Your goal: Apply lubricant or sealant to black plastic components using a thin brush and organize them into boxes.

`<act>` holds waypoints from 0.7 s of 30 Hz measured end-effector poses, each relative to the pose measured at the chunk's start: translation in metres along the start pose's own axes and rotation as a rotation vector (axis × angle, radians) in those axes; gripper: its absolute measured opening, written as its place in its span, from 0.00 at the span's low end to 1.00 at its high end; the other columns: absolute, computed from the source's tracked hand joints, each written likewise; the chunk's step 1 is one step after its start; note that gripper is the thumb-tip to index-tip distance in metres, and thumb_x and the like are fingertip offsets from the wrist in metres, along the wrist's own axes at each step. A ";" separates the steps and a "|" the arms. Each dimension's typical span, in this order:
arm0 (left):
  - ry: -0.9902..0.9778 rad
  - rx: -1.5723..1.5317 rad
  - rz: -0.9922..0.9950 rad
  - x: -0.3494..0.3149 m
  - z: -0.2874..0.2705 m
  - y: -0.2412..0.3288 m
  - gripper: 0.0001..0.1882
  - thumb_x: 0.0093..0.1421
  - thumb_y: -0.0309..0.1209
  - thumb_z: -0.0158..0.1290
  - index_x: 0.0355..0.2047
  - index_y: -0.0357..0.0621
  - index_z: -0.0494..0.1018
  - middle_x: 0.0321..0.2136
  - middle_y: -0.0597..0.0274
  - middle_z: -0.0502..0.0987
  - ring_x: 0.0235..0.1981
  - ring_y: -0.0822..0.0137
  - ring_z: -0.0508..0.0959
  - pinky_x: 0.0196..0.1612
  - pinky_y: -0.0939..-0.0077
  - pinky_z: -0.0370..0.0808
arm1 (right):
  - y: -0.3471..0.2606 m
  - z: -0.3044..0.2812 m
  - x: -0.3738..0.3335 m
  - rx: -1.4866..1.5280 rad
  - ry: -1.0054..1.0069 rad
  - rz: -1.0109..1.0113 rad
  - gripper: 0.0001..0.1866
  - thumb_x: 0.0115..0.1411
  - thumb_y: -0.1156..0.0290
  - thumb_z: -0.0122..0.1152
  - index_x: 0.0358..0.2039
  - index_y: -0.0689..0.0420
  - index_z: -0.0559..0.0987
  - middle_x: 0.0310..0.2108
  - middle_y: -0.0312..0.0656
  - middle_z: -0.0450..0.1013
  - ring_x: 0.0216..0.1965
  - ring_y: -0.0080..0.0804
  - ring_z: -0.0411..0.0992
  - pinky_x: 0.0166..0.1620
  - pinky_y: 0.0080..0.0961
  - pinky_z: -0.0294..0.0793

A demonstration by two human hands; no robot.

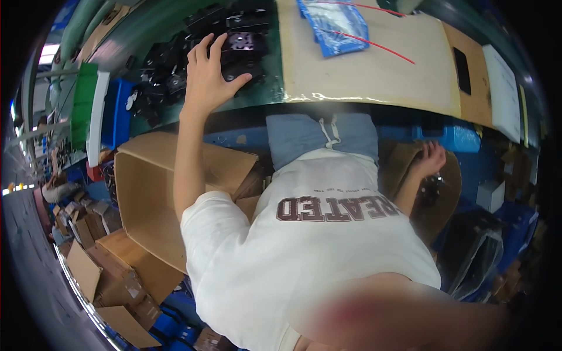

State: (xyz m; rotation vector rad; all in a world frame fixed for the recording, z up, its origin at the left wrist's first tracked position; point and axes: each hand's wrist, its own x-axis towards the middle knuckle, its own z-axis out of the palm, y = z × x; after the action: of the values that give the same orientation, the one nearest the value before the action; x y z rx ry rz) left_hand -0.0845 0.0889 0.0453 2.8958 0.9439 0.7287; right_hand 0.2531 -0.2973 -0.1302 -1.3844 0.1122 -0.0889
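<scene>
My left hand [212, 79] is raised over the left part of the worktable with fingers spread and nothing in it. Below and beyond its fingertips lies a heap of black molded parts [167, 67], some stacked, on the green table surface [268, 88]. One part with a shiny dark face [240, 42] is just right of the fingertips. My right hand [431, 159] hangs low at the right, at the rim of a cardboard box [449, 202]. Its fingers are loosely bent, somewhat blurred, and nothing shows in them. Dark parts [431, 190] are visible inside that box.
A blue-and-clear plastic bag [339, 29] and thin red strips [389, 51] lie on the beige tabletop sheet [374, 79]. A large open cardboard box [149, 199] stands below at the left. Blue bins [120, 111] flank the table's left end; a blue tray [458, 139] sits at right.
</scene>
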 end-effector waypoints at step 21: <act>0.284 0.129 -0.371 -0.022 0.025 -0.043 0.27 0.39 0.30 0.54 0.44 0.40 0.68 0.41 0.53 0.71 0.38 0.52 0.68 0.42 0.65 0.68 | -0.113 0.365 -0.255 -0.897 -1.764 -1.804 0.55 0.23 0.46 0.76 0.51 0.64 0.65 0.53 0.51 0.63 0.57 0.50 0.58 0.57 0.47 0.58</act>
State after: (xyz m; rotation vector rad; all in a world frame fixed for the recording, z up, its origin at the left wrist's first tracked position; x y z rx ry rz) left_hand -0.1132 0.1148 0.0076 2.6351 1.5564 1.0931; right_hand 0.0486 0.0702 0.0535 -1.4591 -2.8255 -0.2769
